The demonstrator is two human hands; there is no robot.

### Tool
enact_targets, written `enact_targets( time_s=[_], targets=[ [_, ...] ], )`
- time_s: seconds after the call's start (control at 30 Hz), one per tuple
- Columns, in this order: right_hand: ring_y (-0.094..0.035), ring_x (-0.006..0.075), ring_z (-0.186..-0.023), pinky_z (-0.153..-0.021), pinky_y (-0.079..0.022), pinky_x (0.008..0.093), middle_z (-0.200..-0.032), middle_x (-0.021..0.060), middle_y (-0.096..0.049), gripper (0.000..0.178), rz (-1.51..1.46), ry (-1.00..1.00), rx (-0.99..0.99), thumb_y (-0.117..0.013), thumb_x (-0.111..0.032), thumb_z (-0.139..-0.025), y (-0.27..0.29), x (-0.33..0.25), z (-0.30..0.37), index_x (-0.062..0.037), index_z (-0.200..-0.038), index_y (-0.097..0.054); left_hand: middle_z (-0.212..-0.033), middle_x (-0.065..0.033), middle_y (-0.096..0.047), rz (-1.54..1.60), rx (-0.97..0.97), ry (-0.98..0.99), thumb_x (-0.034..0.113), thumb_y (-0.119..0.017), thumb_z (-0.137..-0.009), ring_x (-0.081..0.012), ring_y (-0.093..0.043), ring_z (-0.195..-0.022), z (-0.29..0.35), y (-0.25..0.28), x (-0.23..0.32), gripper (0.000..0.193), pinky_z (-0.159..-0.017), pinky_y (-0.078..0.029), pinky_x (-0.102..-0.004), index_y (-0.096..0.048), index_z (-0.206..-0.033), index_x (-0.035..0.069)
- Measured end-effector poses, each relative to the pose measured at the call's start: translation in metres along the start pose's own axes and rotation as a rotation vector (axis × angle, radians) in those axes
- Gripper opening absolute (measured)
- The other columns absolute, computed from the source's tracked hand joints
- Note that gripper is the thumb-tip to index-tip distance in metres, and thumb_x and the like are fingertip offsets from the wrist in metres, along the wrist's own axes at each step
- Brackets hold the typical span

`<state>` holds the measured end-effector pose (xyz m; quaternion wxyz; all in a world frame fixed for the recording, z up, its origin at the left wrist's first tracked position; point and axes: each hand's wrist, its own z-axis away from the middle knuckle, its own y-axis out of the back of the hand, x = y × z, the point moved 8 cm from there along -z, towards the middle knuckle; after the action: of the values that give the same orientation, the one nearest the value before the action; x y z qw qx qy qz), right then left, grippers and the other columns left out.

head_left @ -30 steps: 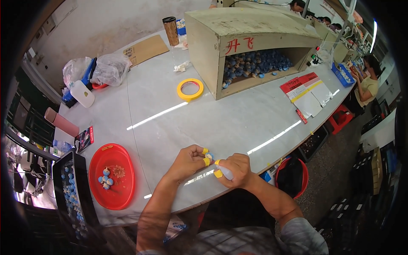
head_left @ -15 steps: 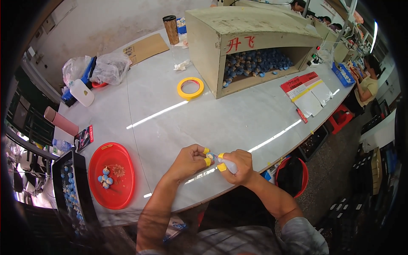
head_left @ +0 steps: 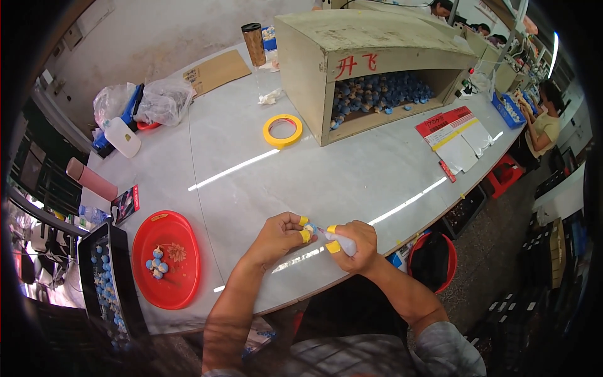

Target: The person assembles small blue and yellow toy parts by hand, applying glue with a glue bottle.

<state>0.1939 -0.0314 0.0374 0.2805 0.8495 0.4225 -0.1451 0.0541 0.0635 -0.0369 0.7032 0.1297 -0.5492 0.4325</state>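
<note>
My left hand (head_left: 275, 241) pinches a small blue-and-cream piece (head_left: 311, 229) between thumb and fingers, just above the table near its front edge. Opposite it, my right hand (head_left: 360, 247) is wrapped round a small whitish squeeze bottle (head_left: 345, 244). The bottle's thin nozzle points left at the piece, its tip very close to it; whether they touch I cannot tell. Yellow tape covers the thumb and a fingertip on each hand. To the left, a red plastic dish (head_left: 193, 276) holds several small blue-and-cream round figures (head_left: 156, 264).
A beige box-like cabinet (head_left: 377, 31) filled with blue pieces (head_left: 377, 94) stands at the back. Yellow tape roll (head_left: 282, 131), red-and-white papers (head_left: 449, 135) and a pink bottle (head_left: 92, 178) lie on the table (head_left: 245, 182). A black tray (head_left: 119, 251) of figures sits far left. Another person (head_left: 545, 122) sits at right.
My right hand and the bottle have shifted slightly right, drawing the nozzle back a little from the piece. My left hand stays almost in place, still pinching it.
</note>
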Motion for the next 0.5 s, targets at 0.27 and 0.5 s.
enact_targets(
  time_s=[0.27, 0.5],
  targets=[
    [-0.056, 0.0240, -0.050, -0.049, -0.044, 0.0322, -0.068, 0.0119, -0.064, 0.023, -0.034, -0.023, -0.032, -0.072, -0.006, -0.072, -0.0048, 0.0019, -0.0035, 0.0016, -0.091, -0.062, -0.103, -0.0162, -0.067, -0.008, -0.043, 0.018, -0.007, -0.062, -0.084, -0.0193, -0.069, -0.096, 0.0002, -0.0015, -0.0014, 0.034, -0.085, -0.055, -0.0257, -0.054, -0.117, -0.010],
    [-0.058, 0.0247, -0.052, -0.051, -0.045, 0.0310, -0.070, 0.0129, -0.064, 0.022, -0.066, -0.023, 0.006, -0.070, -0.004, -0.073, 0.0019, 0.0030, 0.0012, 0.0022, -0.093, -0.062, -0.102, -0.0151, -0.066, -0.018, -0.031, 0.015, -0.006, -0.062, -0.085, -0.0194, -0.069, -0.096, 0.0007, -0.0005, -0.0010, 0.034, -0.085, -0.055, -0.0256, -0.054, -0.118, -0.010]
  ],
)
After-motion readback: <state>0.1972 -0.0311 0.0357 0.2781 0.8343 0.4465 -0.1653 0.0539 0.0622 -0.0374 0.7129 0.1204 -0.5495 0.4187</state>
